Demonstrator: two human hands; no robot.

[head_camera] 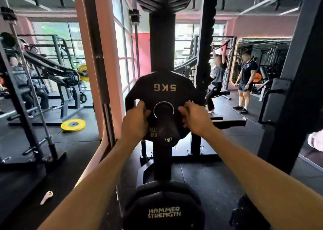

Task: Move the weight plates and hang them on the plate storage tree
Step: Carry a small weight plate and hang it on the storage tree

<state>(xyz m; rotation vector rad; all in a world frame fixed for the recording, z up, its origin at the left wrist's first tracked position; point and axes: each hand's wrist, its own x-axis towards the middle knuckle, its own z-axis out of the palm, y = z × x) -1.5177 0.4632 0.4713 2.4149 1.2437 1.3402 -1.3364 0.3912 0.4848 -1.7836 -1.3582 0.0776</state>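
A: Where is the plate sitting?
B: One black weight plate point(164, 90), marked 5KG upside down in pale letters, is threaded on the black peg point(166, 123) of the plate storage tree point(162, 51); the peg's round end cap points back at the camera, between the two hands

A: And each grip?
B: The left hand point(135, 119) has fingers curled through the plate's left handle slot, holding it. The right hand point(193, 119) curls into the right slot the same way. Both bare forearms reach straight forward

A: What's it made of?
B: Matte, rubbery-looking black disc with cut-out slots and a shiny metal ring round the centre hole. The tree's upright is a dark square post

A: Anything else nearby?
B: Below the hands, a second black plate point(164, 210) reading HAMMER STRENGTH. Left of the left hand, one yellow plate point(73, 125) lies flat on the dark rubber floor point(209, 186). Two people point(232, 79) stand beyond the right hand
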